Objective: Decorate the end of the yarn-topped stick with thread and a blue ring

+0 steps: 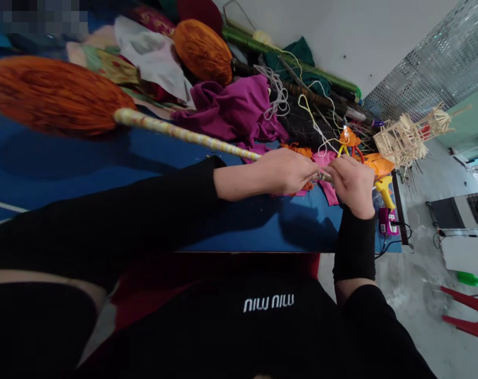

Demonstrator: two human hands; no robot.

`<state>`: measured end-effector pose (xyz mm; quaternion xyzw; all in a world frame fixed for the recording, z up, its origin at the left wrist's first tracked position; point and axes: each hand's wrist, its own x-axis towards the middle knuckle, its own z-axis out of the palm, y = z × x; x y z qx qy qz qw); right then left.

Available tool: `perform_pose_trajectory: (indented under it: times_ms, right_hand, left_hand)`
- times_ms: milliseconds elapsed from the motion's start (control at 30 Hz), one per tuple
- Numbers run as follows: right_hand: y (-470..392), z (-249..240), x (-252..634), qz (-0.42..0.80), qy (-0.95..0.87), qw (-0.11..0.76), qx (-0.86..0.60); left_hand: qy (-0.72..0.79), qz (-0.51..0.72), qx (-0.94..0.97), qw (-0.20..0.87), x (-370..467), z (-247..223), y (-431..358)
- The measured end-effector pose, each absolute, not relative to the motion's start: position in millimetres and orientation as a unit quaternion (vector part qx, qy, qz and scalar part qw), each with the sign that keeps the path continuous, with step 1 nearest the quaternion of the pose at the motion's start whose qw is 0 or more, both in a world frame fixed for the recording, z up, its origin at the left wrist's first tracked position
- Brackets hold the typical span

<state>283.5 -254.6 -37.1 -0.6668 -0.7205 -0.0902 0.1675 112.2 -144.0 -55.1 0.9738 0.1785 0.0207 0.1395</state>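
A long stick (191, 138) wrapped in pale yellow and white strip slants across the table, with a large orange bundle (61, 97) at its left end. My left hand (282, 171) is closed around the stick near its right end. Close beside it, my right hand (351, 181) has its fingers pinched on the stick's narrow tip. Pink cloth (328, 192) lies under and behind the fingertips. What exactly the right fingertips press on is partly hidden.
Behind my hands on the blue table (231, 226) lie purple cloth (239, 108), grey cord (277, 95) and another orange bundle (202, 50). A yellow glue gun (386, 192) and a pink power strip (387, 221) are at the right edge.
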Motion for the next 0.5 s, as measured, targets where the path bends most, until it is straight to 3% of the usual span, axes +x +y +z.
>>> perform_pose_trajectory:
  times_ms: [100,267,500]
  right_hand:
    - [-254.6,-43.2,268.8,-0.189,-0.705,0.137,-0.670]
    - [-254.3,-55.4,256.8,-0.298,-0.665,0.198,-0.656]
    - [-253.0,-67.2,254.8,-0.256,-0.673,0.272,-0.639]
  left_hand:
    - [0.191,0.045,0.973,0.119,110.1,-52.3,-141.4]
    - [0.199,0.146,0.959,0.140,104.0,-44.9,-136.2]
    - [0.203,0.215,0.944,0.151,96.5,-37.4,-134.9]
